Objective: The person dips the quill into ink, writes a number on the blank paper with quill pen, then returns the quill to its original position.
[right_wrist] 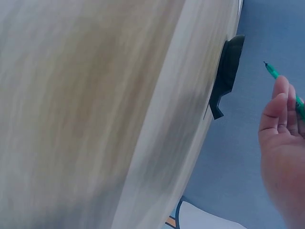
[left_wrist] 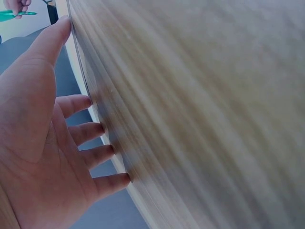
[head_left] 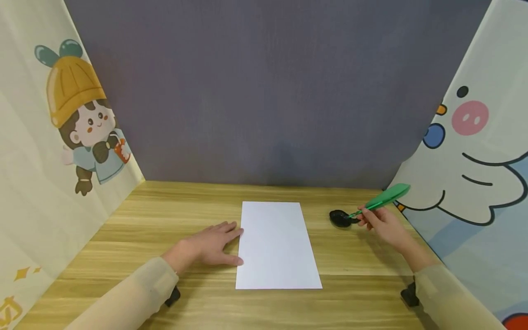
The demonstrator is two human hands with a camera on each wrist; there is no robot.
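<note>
A blank white sheet of paper (head_left: 276, 247) lies on the wooden table. My left hand (head_left: 212, 245) rests on the tabletop with spread fingers, thumb and index fingertip at the paper's left edge. In the left wrist view, the same hand (left_wrist: 52, 133) shows its palm and fingertips down on the wood. Off to the right, my right hand (head_left: 385, 225) pinches a green feather pen (head_left: 385, 198), the plume pointing up and right. Its dark tip shows in the right wrist view, raised above a small black dish (right_wrist: 229, 67) with a short handle. That dish (head_left: 339, 219) sits right of the paper.
A dark grey panel (head_left: 268, 91) stands along the back of the table (head_left: 165, 206). Cloths with cartoon prints hang at both sides, a girl in a yellow hat (head_left: 74, 91) at left and a white pig-nosed figure (head_left: 470, 146) at right.
</note>
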